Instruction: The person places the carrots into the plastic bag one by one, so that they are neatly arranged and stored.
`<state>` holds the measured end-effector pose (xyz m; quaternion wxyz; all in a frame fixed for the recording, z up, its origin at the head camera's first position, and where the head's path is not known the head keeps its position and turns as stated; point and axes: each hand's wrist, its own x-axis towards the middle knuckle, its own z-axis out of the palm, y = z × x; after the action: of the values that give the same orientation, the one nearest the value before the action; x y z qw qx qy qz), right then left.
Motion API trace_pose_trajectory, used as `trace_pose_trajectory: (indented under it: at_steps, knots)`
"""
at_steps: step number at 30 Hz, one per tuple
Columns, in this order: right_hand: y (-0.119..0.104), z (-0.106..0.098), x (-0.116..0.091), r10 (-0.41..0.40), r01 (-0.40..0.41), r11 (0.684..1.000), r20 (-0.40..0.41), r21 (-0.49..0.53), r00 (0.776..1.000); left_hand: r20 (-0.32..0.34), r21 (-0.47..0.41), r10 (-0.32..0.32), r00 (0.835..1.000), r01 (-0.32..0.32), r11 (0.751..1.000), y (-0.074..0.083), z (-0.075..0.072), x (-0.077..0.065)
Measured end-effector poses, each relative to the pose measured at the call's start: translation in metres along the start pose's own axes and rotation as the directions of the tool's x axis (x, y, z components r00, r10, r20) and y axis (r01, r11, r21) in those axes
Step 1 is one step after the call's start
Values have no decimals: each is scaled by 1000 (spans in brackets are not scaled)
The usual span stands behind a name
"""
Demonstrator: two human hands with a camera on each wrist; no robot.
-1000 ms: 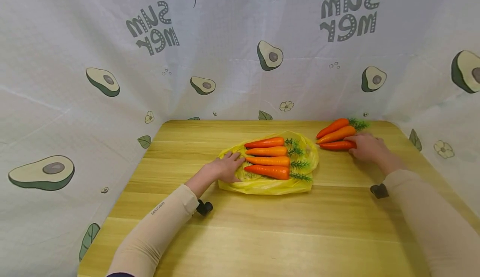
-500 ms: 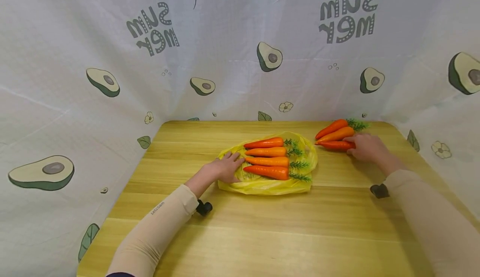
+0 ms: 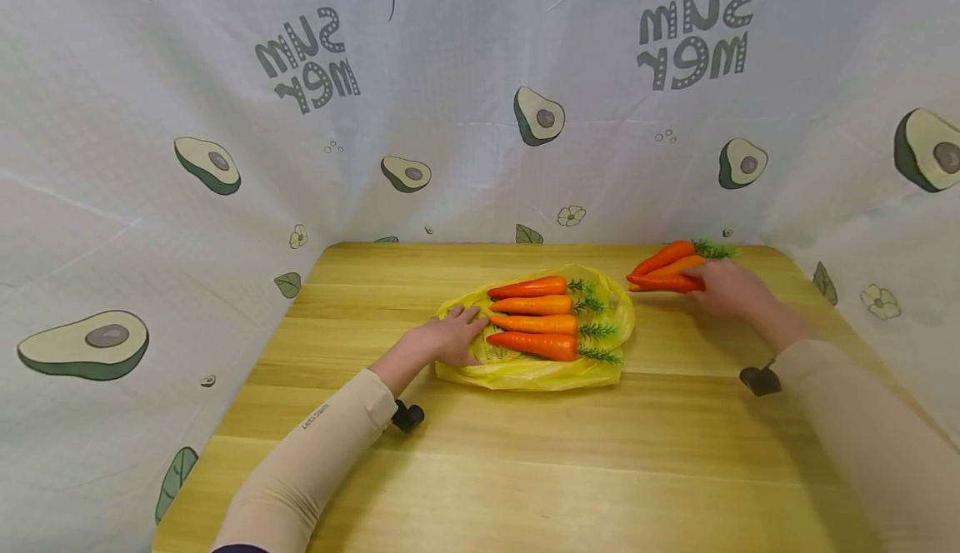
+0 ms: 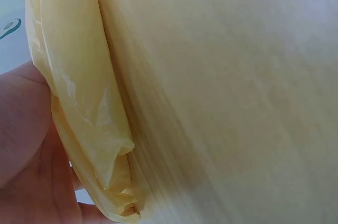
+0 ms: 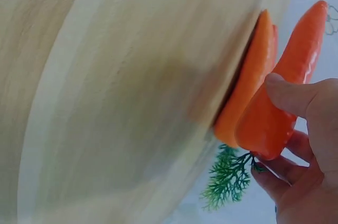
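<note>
My right hand (image 3: 731,291) pinches a shiny red-orange carrot (image 5: 288,89) by its thick end, thumb on one side and fingers on the other. In the right wrist view it is lifted off the table beside an orange carrot (image 5: 245,86). Behind it in the head view lies another red carrot (image 3: 663,256) with a feathery green top. My left hand (image 3: 452,336) rests with spread fingers on the left end of a flattened yellow plastic bag (image 3: 555,376). On that bag several carrots (image 3: 534,345) lie side by side, tips toward my left hand. The left wrist view shows the bag's folded edge (image 4: 84,76) beside the palm.
The wooden table (image 3: 525,461) ends at a back edge just past the carrots on the right. A white curtain (image 3: 450,103) printed with avocados surrounds it at the back and sides. A small black camera (image 3: 408,415) hangs at the left wrist.
My right hand has raised the nearest carrot and shifted it slightly to the left and back, so it now overlaps the orange one behind it. The left hand stays put on the bag.
</note>
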<state>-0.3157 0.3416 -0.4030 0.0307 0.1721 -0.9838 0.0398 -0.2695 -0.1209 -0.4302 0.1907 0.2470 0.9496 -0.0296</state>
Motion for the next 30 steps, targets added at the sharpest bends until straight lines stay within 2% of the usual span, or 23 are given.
trace_pose_trajectory:
  at_steps: [7,12,19,30]
  knots:
    - [-5,-7,2,-39,39,998,7,-41,999,-3,-7,0,1000,0,1000,1,0,0]
    - [-14,-13,2,-45,46,998,24,-33,999,-3,-5,-4,1000,4,1000,1,0,0]
    - [-30,-22,4,-93,93,996,6,-1,996,3,-9,-7,1000,7,1000,2,-1,-1]
    - [-52,-30,11,-130,130,991,5,-16,992,-1,-5,-3,1000,3,1000,1,0,0]
